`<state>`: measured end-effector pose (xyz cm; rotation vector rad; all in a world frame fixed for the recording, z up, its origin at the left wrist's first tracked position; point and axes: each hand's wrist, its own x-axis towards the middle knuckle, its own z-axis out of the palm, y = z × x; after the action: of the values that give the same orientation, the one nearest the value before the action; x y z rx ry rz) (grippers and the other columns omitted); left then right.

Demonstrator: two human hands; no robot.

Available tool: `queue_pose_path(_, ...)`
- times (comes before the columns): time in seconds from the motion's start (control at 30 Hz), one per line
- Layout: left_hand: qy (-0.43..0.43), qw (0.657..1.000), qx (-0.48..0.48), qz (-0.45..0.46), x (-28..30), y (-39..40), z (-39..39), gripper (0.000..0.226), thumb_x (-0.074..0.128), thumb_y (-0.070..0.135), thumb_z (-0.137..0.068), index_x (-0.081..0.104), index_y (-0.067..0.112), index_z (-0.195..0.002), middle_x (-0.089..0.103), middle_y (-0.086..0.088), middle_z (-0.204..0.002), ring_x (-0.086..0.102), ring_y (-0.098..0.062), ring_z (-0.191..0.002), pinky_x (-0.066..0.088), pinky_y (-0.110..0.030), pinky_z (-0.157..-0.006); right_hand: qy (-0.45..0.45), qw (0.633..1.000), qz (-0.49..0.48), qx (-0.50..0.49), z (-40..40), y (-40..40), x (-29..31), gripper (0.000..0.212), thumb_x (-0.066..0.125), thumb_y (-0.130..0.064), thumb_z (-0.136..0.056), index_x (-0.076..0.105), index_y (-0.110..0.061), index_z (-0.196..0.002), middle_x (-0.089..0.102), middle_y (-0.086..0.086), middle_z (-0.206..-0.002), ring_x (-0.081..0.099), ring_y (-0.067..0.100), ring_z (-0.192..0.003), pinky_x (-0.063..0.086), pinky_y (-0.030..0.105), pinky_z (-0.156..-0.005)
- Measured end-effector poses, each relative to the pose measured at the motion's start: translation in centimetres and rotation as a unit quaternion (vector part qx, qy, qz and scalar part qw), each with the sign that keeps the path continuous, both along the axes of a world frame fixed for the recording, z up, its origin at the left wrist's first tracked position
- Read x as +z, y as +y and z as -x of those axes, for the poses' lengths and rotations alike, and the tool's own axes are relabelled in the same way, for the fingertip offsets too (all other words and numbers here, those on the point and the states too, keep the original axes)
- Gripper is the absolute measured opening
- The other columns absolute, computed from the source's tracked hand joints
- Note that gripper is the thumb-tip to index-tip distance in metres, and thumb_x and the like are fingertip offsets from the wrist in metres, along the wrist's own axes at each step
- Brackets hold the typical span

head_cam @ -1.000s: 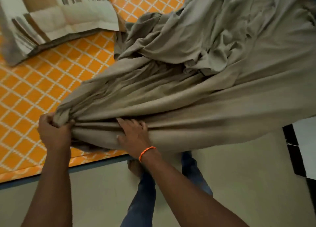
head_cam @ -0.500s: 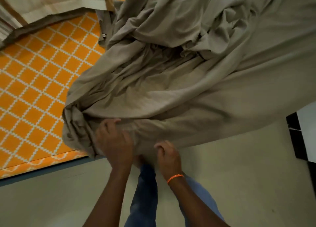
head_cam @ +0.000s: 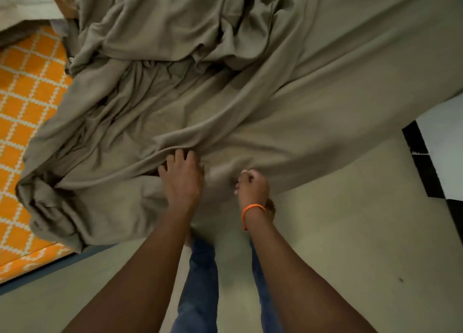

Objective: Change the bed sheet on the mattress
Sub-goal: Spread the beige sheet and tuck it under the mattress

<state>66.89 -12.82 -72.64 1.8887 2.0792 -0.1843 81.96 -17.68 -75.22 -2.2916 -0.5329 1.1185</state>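
A large taupe bed sheet (head_cam: 250,94) lies crumpled over the mattress, its near edge hanging down to the floor. The mattress wears an orange sheet with a white lattice pattern (head_cam: 27,102), visible at the left. My left hand (head_cam: 181,177) lies on the taupe sheet's near edge, fingers curled into a fold. My right hand (head_cam: 253,186), with an orange band at the wrist, is closed in a fist that pinches the sheet's hanging edge just to the right.
A striped pillow or folded bedding (head_cam: 22,9) lies at the top left of the bed. Pale floor (head_cam: 350,232) runs along the bed's near side, where my legs in blue jeans (head_cam: 200,282) stand. A black-and-white panel (head_cam: 431,162) is at the right.
Both hands moved right along the sheet's near edge and came closer together. The bunched left end of the sheet was let go and now lies on the bed corner.
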Motion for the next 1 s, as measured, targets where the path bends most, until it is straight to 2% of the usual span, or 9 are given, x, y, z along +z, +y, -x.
queue_pose_path(0.1,0.015,1.000,-0.018,0.013,0.8,0.1,0.0,0.015,0.059,0.033,-0.099,0.064,0.019,-0.101,0.067,-0.008,-0.106,0.062,-0.032,-0.099,0.047,-0.047,-0.086,-0.082,0.992,0.005,0.098,1.0,0.2,2.1,0.032,0.056,-0.025,-0.089,0.049,-0.011,-0.062,0.056,0.007,-0.058,0.046,0.029,-0.056,0.032,0.037,-0.054)
queue_pose_path(0.2,0.049,0.994,0.082,0.057,1.3,-0.4,1.5,0.015,0.064,0.027,-0.093,0.066,0.014,-0.099,0.068,-0.012,-0.104,0.066,-0.035,-0.095,0.051,-0.047,-0.084,-0.057,0.980,0.024,0.190,0.9,-0.1,3.6,0.043,0.059,-0.019,-0.088,0.033,-0.014,-0.055,0.031,0.001,-0.050,0.029,0.015,-0.047,0.020,0.040,-0.049)
queue_pose_path(0.27,0.031,0.978,0.187,0.082,1.1,-1.0,3.2,0.021,0.058,0.028,-0.095,0.067,0.010,-0.101,0.069,-0.018,-0.108,0.067,-0.041,-0.098,0.053,-0.047,-0.084,-0.016,0.971,0.049,0.235,-0.4,0.0,2.6,0.041,0.058,-0.022,-0.086,0.036,-0.012,-0.053,0.042,0.003,-0.048,0.040,0.016,-0.046,0.035,0.033,-0.046)
queue_pose_path(0.37,-0.029,0.956,0.247,0.153,-0.2,-0.9,5.4,0.033,0.061,0.035,-0.091,0.068,0.009,-0.111,0.068,-0.024,-0.118,0.064,-0.045,-0.108,0.054,-0.049,-0.092,0.060,0.952,0.117,0.277,-3.0,1.0,2.1,0.035,0.053,-0.035,-0.089,0.060,-0.013,-0.064,0.070,0.002,-0.062,0.068,0.022,-0.065,0.058,0.038,-0.069)
queue_pose_path(0.5,-0.044,0.919,0.296,0.257,-3.0,0.5,6.4,0.123,0.070,0.099,-0.047,0.061,0.010,-0.131,0.061,-0.020,-0.138,0.055,-0.042,-0.128,0.044,-0.054,-0.112,0.005,0.942,0.076,0.326,-4.2,2.7,3.5,0.042,0.049,-0.043,-0.098,0.068,-0.010,-0.082,0.074,0.009,-0.085,0.067,0.031,-0.087,0.051,0.035,-0.073)
queue_pose_path(0.6,-0.012,0.910,0.336,0.244,-3.6,0.7,5.1,0.156,0.062,0.108,-0.020,0.055,0.006,-0.137,0.053,-0.024,-0.147,0.048,-0.045,-0.136,0.042,-0.058,-0.114,-0.045,0.951,0.009,0.307,-4.6,4.7,4.5,0.035,0.050,-0.035,-0.103,0.059,-0.013,-0.078,0.069,0.013,-0.084,0.059,0.034,-0.082,0.034,0.038,-0.065)
queue_pose_path(0.73,0.002,0.911,0.338,0.235,-2.7,0.9,4.0,0.142,0.078,0.093,-0.043,0.046,0.002,-0.148,0.041,-0.030,-0.155,0.038,-0.048,-0.143,0.034,-0.060,-0.118,-0.019,0.963,-0.047,0.266,-4.1,7.7,4.7,0.042,0.053,-0.032,-0.103,0.040,-0.020,-0.065,0.047,-0.003,-0.062,0.045,0.019,-0.062,0.031,0.034,-0.059)
queue_pose_path(0.87,0.010,0.899,0.363,0.245,-2.5,1.4,3.6,0.137,0.084,0.086,-0.043,0.047,0.006,-0.148,0.039,-0.027,-0.157,0.036,-0.047,-0.145,0.032,-0.061,-0.118,-0.022,0.964,-0.099,0.246,-3.8,11.7,5.0,0.016,0.055,-0.025,-0.101,0.064,-0.024,-0.088,0.063,-0.006,-0.092,0.059,0.012,-0.081,0.049,0.032,-0.070)
queue_pose_path(1.0,0.000,0.870,0.409,0.275,-1.5,2.5,2.9,0.124,0.093,0.075,-0.042,0.055,0.008,-0.139,0.042,-0.027,-0.154,0.038,-0.045,-0.143,0.035,-0.059,-0.117,-0.045,0.964,-0.154,0.211,-4.5,15.9,5.9,0.013,0.058,-0.013,-0.096,0.067,-0.023,-0.099,0.062,-0.005,-0.104,0.061,0.013,-0.089,0.048,0.027,-0.077)
